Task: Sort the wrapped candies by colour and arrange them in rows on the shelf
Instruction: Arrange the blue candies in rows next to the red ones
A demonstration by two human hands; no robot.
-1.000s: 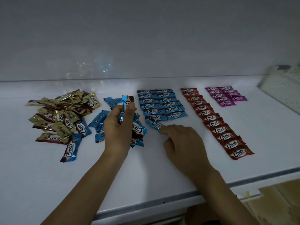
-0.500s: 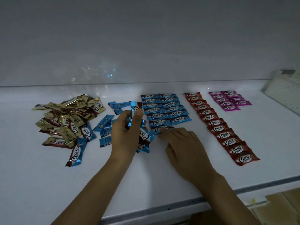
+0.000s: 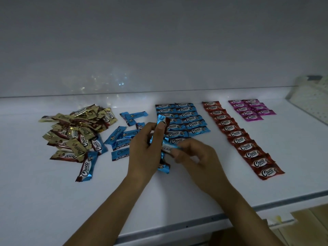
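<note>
Head view: left hand [image 3: 147, 153] and right hand [image 3: 197, 157] grip crinkly blue foil candies [image 3: 167, 146].

Dim light, pale glossy back wall [image 3: 159, 41], perforated white panel [image 3: 312, 102] at right.

Person's limbs as seen from the head camera. Left forearm [image 3: 106, 210] and right forearm [image 3: 243, 212]: bare along their whole visible length, slender, narrowing toward the wrist. Left grip [image 3: 143, 153]: a bare hand, thumbnail visible and trimmed short. Right grip [image 3: 197, 160]: a bare hand, its back and knuckles showing. Dim light leaves finer surface detail unreadable.
</note>
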